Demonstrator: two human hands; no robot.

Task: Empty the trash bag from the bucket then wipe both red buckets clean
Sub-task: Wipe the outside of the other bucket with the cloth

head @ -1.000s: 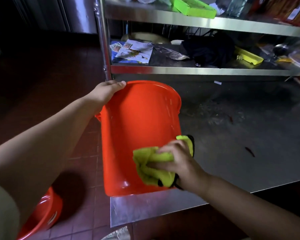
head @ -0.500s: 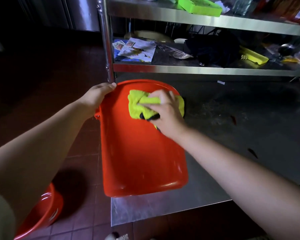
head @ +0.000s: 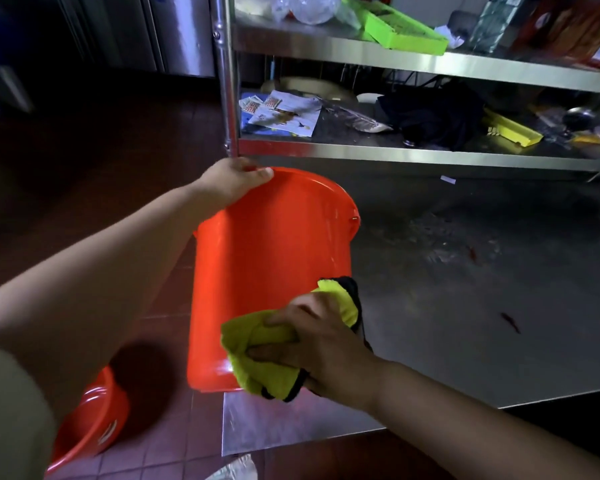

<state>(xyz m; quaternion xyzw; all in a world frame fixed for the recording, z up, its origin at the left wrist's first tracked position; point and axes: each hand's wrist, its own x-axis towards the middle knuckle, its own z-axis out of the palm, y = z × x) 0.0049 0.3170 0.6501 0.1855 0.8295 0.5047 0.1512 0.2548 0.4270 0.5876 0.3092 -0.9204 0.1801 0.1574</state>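
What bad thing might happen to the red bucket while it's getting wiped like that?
The red bucket lies tipped on the corner of the metal table, with its bottom end near the edge. Only the left hand grips its rim, so a hard push from the right hand with the yellow cloth might slide it off. It might then drop onto the second red bucket on the floor.

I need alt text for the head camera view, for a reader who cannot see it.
A right hand presses a yellow-green cloth against a red bucket lying on a steel table; the left hand grips its rim. A second red bucket is on the floor.
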